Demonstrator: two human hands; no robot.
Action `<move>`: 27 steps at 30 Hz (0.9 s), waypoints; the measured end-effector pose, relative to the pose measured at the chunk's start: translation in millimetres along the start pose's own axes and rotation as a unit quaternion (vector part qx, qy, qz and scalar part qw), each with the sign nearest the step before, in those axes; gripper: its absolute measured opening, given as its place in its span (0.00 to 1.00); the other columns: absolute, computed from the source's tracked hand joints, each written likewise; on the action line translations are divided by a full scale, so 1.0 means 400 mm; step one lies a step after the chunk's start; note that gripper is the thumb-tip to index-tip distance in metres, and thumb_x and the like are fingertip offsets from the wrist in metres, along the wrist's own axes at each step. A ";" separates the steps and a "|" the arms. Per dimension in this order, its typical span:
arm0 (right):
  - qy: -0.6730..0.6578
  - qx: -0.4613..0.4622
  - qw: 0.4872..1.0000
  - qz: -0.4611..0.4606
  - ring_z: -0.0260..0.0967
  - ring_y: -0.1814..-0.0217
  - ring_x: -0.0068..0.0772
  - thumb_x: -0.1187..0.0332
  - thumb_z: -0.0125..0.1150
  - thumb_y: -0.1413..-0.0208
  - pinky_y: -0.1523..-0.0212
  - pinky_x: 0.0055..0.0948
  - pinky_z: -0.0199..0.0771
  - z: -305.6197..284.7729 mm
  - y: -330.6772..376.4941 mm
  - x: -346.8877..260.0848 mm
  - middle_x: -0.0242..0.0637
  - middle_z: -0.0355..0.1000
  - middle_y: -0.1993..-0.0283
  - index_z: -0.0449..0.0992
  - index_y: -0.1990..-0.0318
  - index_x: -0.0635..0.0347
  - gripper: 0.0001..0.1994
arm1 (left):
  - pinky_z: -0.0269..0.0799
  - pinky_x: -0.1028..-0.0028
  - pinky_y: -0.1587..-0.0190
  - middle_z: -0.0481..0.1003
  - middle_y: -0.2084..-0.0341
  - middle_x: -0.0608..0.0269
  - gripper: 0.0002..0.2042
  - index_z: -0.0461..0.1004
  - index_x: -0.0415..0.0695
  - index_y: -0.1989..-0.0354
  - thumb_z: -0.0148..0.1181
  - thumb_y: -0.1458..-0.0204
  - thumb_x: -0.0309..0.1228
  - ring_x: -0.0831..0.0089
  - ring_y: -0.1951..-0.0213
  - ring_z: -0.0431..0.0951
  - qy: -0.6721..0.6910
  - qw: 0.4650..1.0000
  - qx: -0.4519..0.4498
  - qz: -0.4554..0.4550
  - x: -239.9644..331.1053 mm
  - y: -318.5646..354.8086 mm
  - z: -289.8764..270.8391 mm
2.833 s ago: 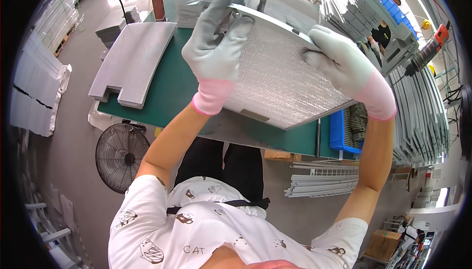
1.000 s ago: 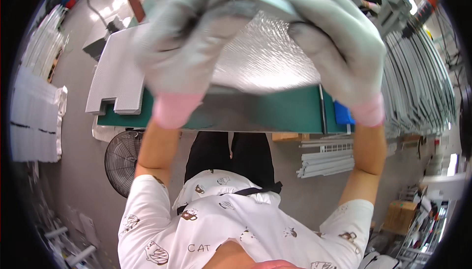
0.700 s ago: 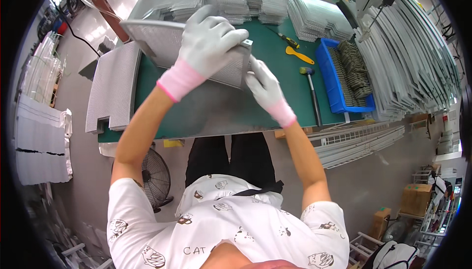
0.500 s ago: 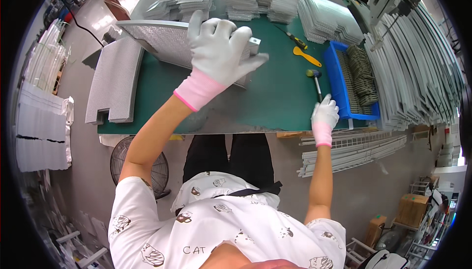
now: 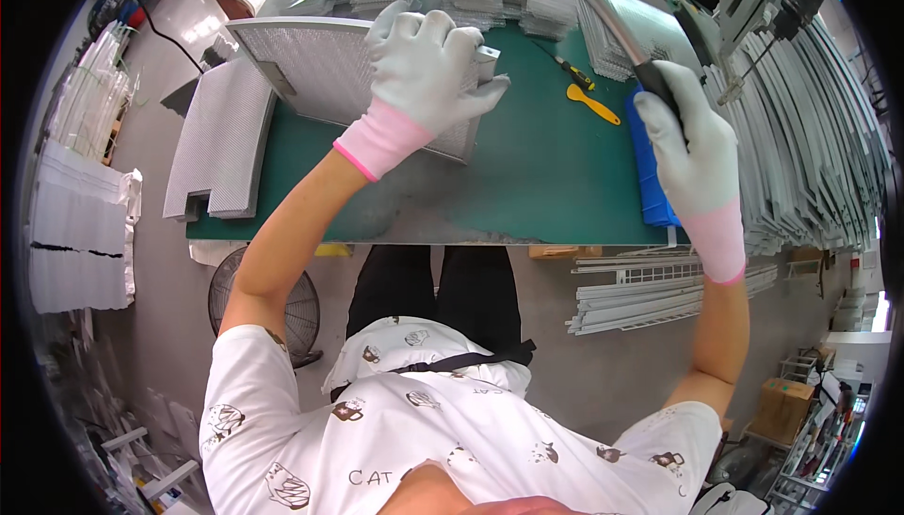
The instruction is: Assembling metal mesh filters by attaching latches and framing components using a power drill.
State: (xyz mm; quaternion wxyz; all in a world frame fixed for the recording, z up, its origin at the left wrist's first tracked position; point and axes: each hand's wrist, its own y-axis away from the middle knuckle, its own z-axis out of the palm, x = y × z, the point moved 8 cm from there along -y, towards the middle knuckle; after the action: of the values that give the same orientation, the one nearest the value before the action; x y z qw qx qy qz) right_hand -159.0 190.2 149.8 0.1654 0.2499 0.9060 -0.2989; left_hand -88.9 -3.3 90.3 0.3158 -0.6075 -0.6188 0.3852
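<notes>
My left hand (image 5: 421, 72), in a white glove with a pink cuff, has its fingers bent over the top edge of a framed mesh panel (image 5: 325, 72). The panel stands on edge on the green tabletop, its metal frame end sticking out past my thumb. In my gloved right hand (image 5: 695, 152), raised above the right side of the table, is a mallet (image 5: 623, 27). My fingers wrap its black grip; its shaft points up and left, and its dark and yellow-green head is partly cut off by the lens rim.
A screwdriver (image 5: 574, 72) and a yellow scraper (image 5: 593, 104) lie on the green table (image 5: 527, 185). A blue bin (image 5: 652, 185) is partly behind my right hand. Mesh panels (image 5: 221, 138) lie at left, with more stacks at the back. Long frame strips (image 5: 800, 138) are piled right.
My right hand has picked the mallet up off the table and lifted it up and to the right. My left hand stays on the panel, which looks slightly more upright.
</notes>
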 end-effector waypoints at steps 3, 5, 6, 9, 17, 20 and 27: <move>0.085 -0.073 0.993 -0.027 0.71 0.74 0.31 0.69 0.54 0.42 0.68 0.28 0.70 -0.028 -0.016 -0.044 0.42 0.72 0.72 0.72 0.53 0.60 0.11 | 0.63 0.62 0.56 0.69 0.72 0.66 0.22 0.72 0.49 0.68 0.72 0.70 0.46 0.65 0.64 0.69 0.006 1.000 0.018 0.016 0.006 -0.003 -0.002; 0.103 0.051 0.987 -0.111 0.68 0.77 0.28 0.67 0.54 0.40 0.72 0.28 0.69 -0.118 -0.036 -0.121 0.39 0.73 0.72 0.75 0.50 0.59 0.13 | 0.62 0.60 0.54 0.69 0.72 0.66 0.22 0.72 0.49 0.68 0.71 0.70 0.46 0.66 0.64 0.69 0.008 0.999 0.031 0.011 -0.004 0.007 -0.001; 0.106 0.048 0.987 -0.112 0.68 0.77 0.28 0.67 0.54 0.40 0.72 0.28 0.69 -0.117 -0.030 -0.123 0.39 0.73 0.72 0.75 0.50 0.59 0.13 | 0.62 0.60 0.54 0.69 0.72 0.66 0.22 0.72 0.49 0.68 0.71 0.70 0.46 0.66 0.64 0.69 0.011 0.999 0.032 0.008 -0.004 0.007 -0.002; 0.178 -0.079 0.980 -0.038 0.69 0.72 0.46 0.67 0.54 0.42 0.70 0.39 0.67 -0.049 -0.030 -0.075 0.51 0.71 0.73 0.73 0.53 0.61 0.12 | 0.62 0.60 0.52 0.69 0.71 0.67 0.23 0.72 0.49 0.68 0.71 0.71 0.46 0.66 0.64 0.69 0.012 0.998 0.060 0.008 0.001 0.006 -0.016; 0.185 -0.147 0.971 -0.027 0.72 0.67 0.56 0.68 0.53 0.43 0.67 0.44 0.71 0.027 -0.006 -0.059 0.52 0.73 0.72 0.72 0.56 0.60 0.10 | 0.58 0.56 0.46 0.69 0.69 0.66 0.22 0.73 0.50 0.67 0.70 0.69 0.48 0.62 0.59 0.68 0.016 1.000 0.025 -0.004 0.012 0.006 0.007; 0.015 0.000 0.999 -0.046 0.70 0.74 0.38 0.71 0.55 0.44 0.68 0.32 0.69 -0.077 -0.036 -0.102 0.48 0.70 0.73 0.73 0.52 0.64 0.13 | 0.58 0.56 0.45 0.68 0.68 0.65 0.21 0.72 0.51 0.68 0.70 0.68 0.48 0.62 0.59 0.68 0.009 1.000 0.016 -0.013 -0.002 0.017 0.018; -0.017 -0.172 0.979 0.108 0.70 0.79 0.35 0.67 0.55 0.43 0.75 0.33 0.69 0.097 0.064 0.131 0.42 0.69 0.80 0.72 0.51 0.61 0.14 | 0.60 0.54 0.46 0.67 0.69 0.66 0.22 0.71 0.51 0.67 0.70 0.70 0.47 0.64 0.61 0.67 0.023 0.999 0.033 -0.006 0.002 0.056 -0.030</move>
State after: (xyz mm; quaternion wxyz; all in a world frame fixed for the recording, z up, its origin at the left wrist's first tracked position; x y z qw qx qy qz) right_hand -182.1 202.5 84.7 0.2527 0.3092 0.9085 -0.1230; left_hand -67.2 -2.2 77.1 0.3523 -0.6016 -0.6017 0.3897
